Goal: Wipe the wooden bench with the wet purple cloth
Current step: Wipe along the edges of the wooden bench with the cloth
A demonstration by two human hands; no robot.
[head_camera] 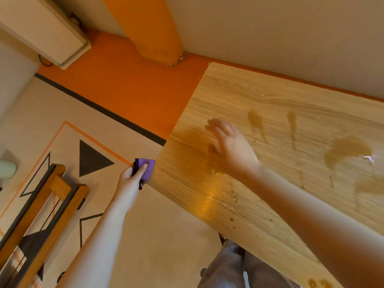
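The wooden bench (280,113) fills the right half of the view, its light grain marked with dark wet patches and shiny streaks. My left hand (129,180) grips the folded purple cloth (146,167) just off the bench's left corner, beside the edge. My right hand (228,142) is over the wet bench top with straight, spread fingers, blurred by motion; I cannot tell whether the palm touches the wood.
An orange wall strip (124,84) and orange pillar (149,28) run behind the bench's left end. A wooden frame (52,204) stands on the patterned floor at lower left. A white wall unit (47,36) sits at upper left. My trouser leg (232,265) shows below the bench edge.
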